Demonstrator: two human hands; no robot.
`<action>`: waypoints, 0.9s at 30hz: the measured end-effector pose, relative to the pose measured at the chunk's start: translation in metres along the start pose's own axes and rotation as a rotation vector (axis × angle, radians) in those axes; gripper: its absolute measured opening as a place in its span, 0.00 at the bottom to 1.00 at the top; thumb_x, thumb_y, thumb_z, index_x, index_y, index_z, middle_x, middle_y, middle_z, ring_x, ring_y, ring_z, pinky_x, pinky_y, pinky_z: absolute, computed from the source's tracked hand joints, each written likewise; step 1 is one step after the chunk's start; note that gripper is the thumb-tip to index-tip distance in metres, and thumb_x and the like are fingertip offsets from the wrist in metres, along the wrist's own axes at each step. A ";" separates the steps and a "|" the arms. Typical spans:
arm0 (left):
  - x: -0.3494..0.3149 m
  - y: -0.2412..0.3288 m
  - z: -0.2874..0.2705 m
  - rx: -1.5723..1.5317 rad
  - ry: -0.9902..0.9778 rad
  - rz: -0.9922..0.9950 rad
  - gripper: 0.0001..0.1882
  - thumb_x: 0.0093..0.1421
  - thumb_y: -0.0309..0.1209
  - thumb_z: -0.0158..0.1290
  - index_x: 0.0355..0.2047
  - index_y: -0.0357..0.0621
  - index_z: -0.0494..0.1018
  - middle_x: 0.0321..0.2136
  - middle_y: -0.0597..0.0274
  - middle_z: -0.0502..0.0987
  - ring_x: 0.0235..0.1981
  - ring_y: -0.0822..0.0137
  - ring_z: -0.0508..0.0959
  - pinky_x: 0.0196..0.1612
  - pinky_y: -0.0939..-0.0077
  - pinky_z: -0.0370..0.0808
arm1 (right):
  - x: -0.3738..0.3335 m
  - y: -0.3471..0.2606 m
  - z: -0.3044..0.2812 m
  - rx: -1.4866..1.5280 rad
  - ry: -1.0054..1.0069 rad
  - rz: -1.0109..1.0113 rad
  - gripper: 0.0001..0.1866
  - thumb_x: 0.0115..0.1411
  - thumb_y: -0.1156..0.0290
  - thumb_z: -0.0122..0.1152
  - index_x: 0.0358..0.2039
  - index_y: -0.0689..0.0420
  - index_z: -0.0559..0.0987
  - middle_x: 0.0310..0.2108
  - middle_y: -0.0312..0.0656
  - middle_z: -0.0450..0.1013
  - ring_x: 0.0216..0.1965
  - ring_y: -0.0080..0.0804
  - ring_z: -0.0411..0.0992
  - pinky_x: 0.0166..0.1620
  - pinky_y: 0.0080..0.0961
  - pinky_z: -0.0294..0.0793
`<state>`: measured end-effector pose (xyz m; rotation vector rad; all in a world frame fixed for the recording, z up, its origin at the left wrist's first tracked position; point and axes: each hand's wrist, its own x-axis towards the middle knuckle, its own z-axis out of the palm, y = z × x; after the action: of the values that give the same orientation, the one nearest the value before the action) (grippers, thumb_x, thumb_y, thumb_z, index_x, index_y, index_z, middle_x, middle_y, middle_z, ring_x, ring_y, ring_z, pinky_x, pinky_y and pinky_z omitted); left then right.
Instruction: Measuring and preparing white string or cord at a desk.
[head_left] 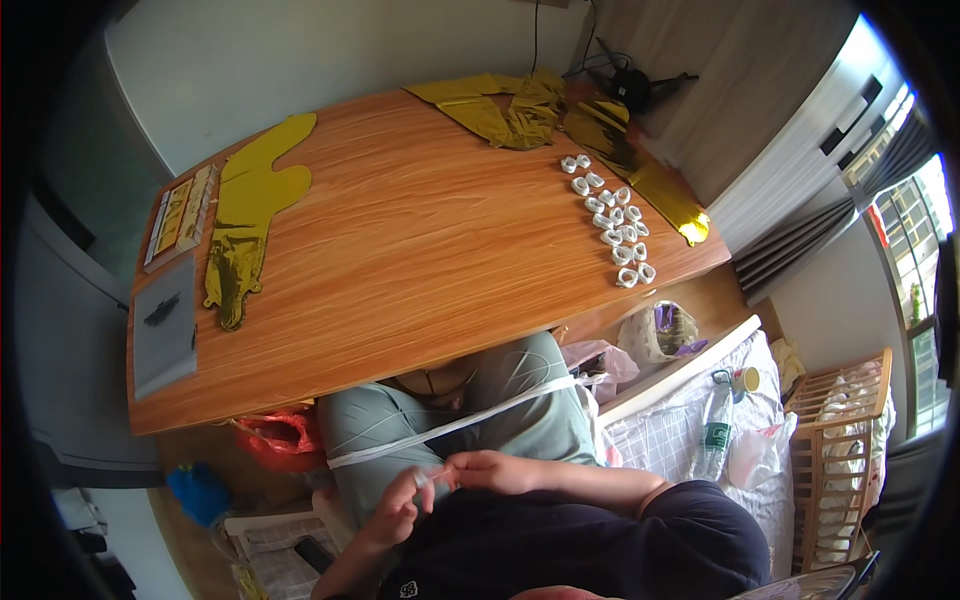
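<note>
My left hand [402, 508] and my right hand [492, 471] meet in front of my chest, above my lap. The fingertips of both are pinched close together around something small and pale, too blurred to name. A white cord [455, 425] stretches across both thighs of my grey-green trousers, slightly beyond the hands. Whether it links to what the fingers hold, I cannot tell. On the right part of the wooden table [420, 220] lie several small white coils [612, 237], arranged in rough pairs.
Flat gold foil balloons [262, 185] lie on the table's left and far sides. A box [180, 220] and a clear plastic sheet [165, 325] rest at its left end. Right of me, a bottle [712, 435] lies on a bed; a red bag [275, 440] is at left.
</note>
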<state>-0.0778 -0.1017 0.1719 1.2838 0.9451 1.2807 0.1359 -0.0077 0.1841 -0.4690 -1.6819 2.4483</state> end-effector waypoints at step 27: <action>0.017 -0.004 0.040 0.112 0.190 -0.205 0.14 0.64 0.23 0.50 0.50 0.33 0.73 0.47 0.51 0.78 0.46 0.68 0.77 0.49 0.76 0.73 | 0.002 -0.002 0.016 -0.460 0.598 -0.037 0.07 0.58 0.68 0.63 0.30 0.59 0.79 0.25 0.44 0.75 0.27 0.32 0.74 0.34 0.30 0.73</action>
<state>-0.0357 -0.0896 0.1750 1.1297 1.2653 1.2177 0.1283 -0.0208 0.1913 -1.0781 -1.9079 1.6256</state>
